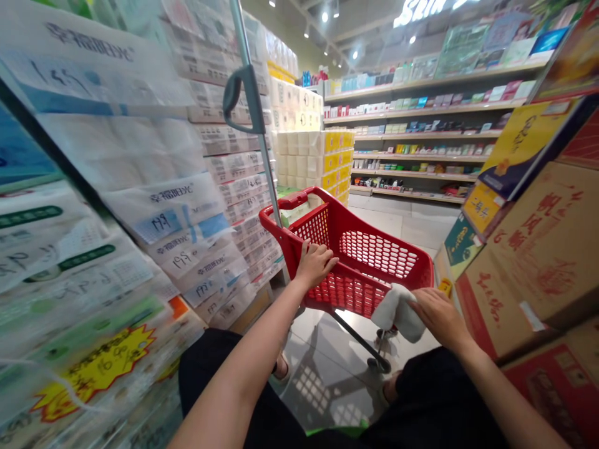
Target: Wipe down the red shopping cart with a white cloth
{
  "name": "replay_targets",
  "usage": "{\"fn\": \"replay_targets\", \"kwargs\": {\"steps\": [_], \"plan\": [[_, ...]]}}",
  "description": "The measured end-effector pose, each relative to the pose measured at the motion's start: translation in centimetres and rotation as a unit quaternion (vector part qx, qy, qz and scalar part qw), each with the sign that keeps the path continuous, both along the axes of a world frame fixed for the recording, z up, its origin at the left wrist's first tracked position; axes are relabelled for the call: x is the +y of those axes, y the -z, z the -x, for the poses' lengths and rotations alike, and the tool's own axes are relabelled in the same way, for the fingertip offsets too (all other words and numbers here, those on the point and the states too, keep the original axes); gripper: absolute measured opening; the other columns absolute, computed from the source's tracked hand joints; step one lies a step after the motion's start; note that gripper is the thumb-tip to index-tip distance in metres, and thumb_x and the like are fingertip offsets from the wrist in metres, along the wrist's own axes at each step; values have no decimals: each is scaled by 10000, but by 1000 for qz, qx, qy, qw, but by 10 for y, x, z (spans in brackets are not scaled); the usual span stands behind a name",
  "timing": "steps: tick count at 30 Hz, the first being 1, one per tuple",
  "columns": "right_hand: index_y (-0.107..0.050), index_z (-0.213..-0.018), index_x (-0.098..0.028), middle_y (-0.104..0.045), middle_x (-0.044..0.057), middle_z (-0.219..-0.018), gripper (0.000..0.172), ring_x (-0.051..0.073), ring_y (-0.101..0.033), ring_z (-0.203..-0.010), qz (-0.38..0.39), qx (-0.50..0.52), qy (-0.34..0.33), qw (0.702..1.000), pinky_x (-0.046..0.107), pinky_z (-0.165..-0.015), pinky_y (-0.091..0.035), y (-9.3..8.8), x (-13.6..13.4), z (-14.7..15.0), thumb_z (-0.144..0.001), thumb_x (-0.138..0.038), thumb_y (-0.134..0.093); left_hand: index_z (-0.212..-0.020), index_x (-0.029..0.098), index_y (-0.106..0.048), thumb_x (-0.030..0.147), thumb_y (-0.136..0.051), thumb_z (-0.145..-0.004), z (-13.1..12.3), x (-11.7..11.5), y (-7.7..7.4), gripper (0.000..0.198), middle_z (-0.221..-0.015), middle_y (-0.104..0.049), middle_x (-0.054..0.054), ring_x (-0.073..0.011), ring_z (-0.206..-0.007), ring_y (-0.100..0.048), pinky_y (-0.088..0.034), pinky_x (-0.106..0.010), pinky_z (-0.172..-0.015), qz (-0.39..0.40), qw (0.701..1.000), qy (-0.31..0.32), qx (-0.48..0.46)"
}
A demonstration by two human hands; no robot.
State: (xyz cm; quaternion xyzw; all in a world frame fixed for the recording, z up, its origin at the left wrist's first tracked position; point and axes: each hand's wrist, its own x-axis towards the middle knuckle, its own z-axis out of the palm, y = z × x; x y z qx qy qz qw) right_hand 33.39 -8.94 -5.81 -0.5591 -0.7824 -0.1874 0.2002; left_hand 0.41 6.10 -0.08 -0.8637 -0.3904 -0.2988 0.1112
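Red cart (360, 272) between packs (178, 212) and cartons (552, 231); hands apart, left hand (317, 265) curled on its near rim, right hand (437, 315) clasping grey cloth (402, 312) against its side.

The cart (360, 275) looks glossy plastic, the cloth (401, 315) matt.

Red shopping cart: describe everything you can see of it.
The red shopping cart looks plastic, with perforated walls, a metal-looking pole rising at its left end, and a dark leg slanting to a wheel. It stands upright on the floor. The left hand rests on its near side; the right hand holds a whitish cloth at its right corner.
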Motion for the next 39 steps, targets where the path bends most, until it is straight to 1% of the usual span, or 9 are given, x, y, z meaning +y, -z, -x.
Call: {"fn": "replay_targets", "kwargs": {"steps": [4, 7, 14, 18, 24, 26, 29, 33, 39], "plan": [[-599, -940, -185, -675, 79, -834, 392, 211, -621, -794, 0, -22, 103, 994, 316, -726, -398, -7, 7, 33, -985, -453, -317, -892, 257, -615, 450, -366, -975, -7, -1, 2, 326, -970, -596, -29, -225, -998, -493, -179, -505, -1098, -9, 1000, -24, 3], [-575, -907, -184, -671, 67, -800, 392, 190, -625, -725, 32, -40, 135, 990, 266, -595, -342, -17, 22, 66, -995, -439, -289, -913, 265, -622, 455, -358, -975, -10, -3, 2, 331, -974, -602, -35, -231, -996, -493, -180, -508, -1096, -14, 999, -35, 9], [-544, -960, -187, -676, 69, -846, 389, 176, -641, -721, 61, -42, 133, 988, 237, -528, -284, -39, 67, 141, -1008, -429, -242, -900, 256, -616, 460, -354, -975, -12, -9, 2, 340, -994, -600, -34, -230, -1009, -487, -199, -499, -1089, -24, 999, -44, 15], [-557, -1014, -194, -675, 64, -885, 372, 156, -634, -756, 45, -31, 109, 993, 234, -549, -309, -41, 64, 150, -1011, -403, -249, -867, 252, -612, 435, -358, -980, -6, -10, -1, 332, -965, -600, -14, -209, -1000, -494, -183, -483, -1102, -11, 1000, -26, 10], [-499, -1292, -248, -685, 55, -1053, 400, 164, -654, -868, 40, 26, 61, 997, 248, -620, -432, -22, 14, 96, -1003, -388, -261, -825, 247, -612, 418, -350, -987, 11, -2, -5, 352, -889, -598, 6, -184, -976, -502, -156, -463, -1118, 12, 1000, -3, -16], [-542, -1253, -242, -690, 64, -1064, 393, 188, -652, -919, 40, 63, 35, 997, 294, -742, -487, -9, -5, 68, -990, -392, -291, -789, 243, -613, 405, -368, -981, 17, 3, -5, 351, -859, -597, 7, -180, -958, -503, -163, -459, -1114, 17, 1000, -3, -25], [-599, -1171, -235, -655, 77, -1164, 355, 218, -579, -1121, 37, 95, -41, 994, 378, -963, -453, 8, -22, 31, -964, -393, -357, -746, 238, -614, 357, -397, -966, 24, 11, -5, 331, -825, -598, 11, -171, -930, -504, -187, -440, -1104, 22, 999, 3, -25], [-603, -1167, -253, -600, 67, -1268, 348, 228, -489, -1245, 30, 121, -40, 991, 447, -1085, -352, 19, -10, -10, -948, -416, -387, -720, 232, -600, 331, -399, -957, 29, 15, -4, 327, -802, -594, 18, -163, -911, -504, -207, -430, -1088, 23, 1000, 10, -17], [-639, -1112, -222, -573, 107, -1309, 428, 249, -500, -1235, -4, 124, 56, 991, 448, -1084, -328, 15, 43, -67, -940, -478, -342, -707, 229, -593, 332, -401, -956, 28, 14, -4, 331, -788, -587, 20, -161, -911, -501, -216, -430, -1089, 22, 1000, 9, -15]]}}
